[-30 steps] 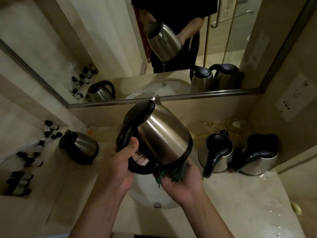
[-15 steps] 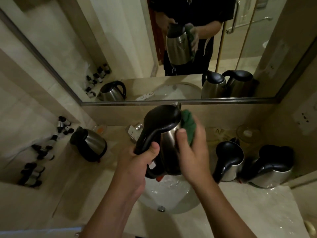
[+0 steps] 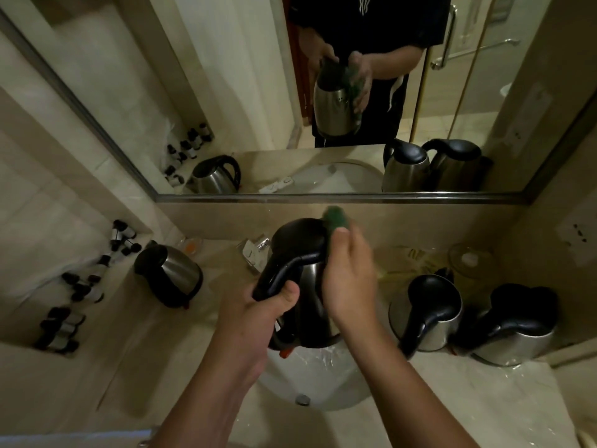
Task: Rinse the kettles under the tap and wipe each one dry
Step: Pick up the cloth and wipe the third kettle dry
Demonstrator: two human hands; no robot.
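Kettle (image 3: 311, 305) above sink (image 3: 323, 379) rim, left hand (image 3: 258, 313) on handle, counter (image 3: 468, 399) margins alongside.

Single head-worn wide-angle view, looking forward and steeply down, close over sink (image 3: 323, 376), facing mirror (image 3: 226, 92)

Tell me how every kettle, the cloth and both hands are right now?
Held kettle: upright over the sink, lid shut.
Green cloth: pressed on the held kettle.
Left hand: gripping the handle.
Right hand: holding the cloth.
Left kettle: standing, lid shut.
Two right kettles: standing, lids shut.
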